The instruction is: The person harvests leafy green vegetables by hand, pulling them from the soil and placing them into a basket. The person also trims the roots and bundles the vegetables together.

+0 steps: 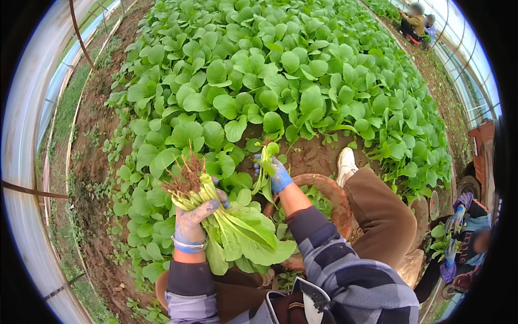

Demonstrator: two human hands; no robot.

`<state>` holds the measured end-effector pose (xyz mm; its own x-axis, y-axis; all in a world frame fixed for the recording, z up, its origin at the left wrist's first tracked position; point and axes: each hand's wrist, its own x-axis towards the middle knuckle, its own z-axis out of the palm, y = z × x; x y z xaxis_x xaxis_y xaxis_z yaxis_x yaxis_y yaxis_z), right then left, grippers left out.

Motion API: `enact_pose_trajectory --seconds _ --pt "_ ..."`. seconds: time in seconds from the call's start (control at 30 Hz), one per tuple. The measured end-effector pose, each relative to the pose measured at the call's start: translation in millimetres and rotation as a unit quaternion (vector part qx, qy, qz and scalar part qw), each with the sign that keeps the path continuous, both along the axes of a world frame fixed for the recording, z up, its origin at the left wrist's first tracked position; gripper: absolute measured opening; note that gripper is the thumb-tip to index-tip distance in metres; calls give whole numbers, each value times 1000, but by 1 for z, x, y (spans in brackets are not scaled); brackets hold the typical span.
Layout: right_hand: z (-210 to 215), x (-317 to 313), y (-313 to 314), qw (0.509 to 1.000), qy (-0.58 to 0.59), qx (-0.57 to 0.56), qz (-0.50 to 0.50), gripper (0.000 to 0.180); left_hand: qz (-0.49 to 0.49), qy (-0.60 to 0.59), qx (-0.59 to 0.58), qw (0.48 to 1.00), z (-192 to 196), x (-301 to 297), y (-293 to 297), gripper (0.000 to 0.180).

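My left hand point(195, 221), in a thin soiled glove with a band at the wrist, is closed around a bunch of leafy greens point(245, 229). Brown, soil-covered roots point(189, 175) point up and away from me, while the broad leaves hang toward my lap. To the right, my right hand point(278, 177), in a blue glove, grips a few smaller greens point(265, 168) at the edge of the planted bed. A round reddish-brown basin point(341, 208) with loose greens inside stands under my right forearm, partly hidden by it.
Dense green plants point(259, 70) fill the bed ahead. Bare soil point(318, 156) shows by my white shoe point(346, 162). At lower right, a person in gloves point(453, 237) holds greens; two people point(415, 24) crouch far right. Plastic greenhouse walls point(32, 108) curve along both sides.
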<state>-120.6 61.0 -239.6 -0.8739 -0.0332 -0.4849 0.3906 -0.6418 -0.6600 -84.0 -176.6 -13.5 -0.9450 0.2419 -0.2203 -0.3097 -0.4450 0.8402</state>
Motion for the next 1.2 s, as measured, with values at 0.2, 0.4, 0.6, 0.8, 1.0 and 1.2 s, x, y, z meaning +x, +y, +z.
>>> enact_pose_trajectory --seconds 0.2,0.4,0.6,0.8,1.0,1.2 --pt "74 1 41 995 69 -68 -36 29 -24 38 -4 999 22 8 23 63" --pt "153 37 37 960 152 229 -43 42 -86 70 -4 994 47 21 28 67" --pt "221 77 28 959 161 235 -9 30 -118 44 76 989 46 33 24 66" --pt "250 91 3 949 242 171 -106 29 -146 83 -50 985 36 55 46 51" --pt "245 87 11 948 245 152 -137 28 -162 44 -2 986 54 65 49 51" --pt "273 85 -19 963 206 35 -173 31 -242 63 -27 968 24 67 57 53"
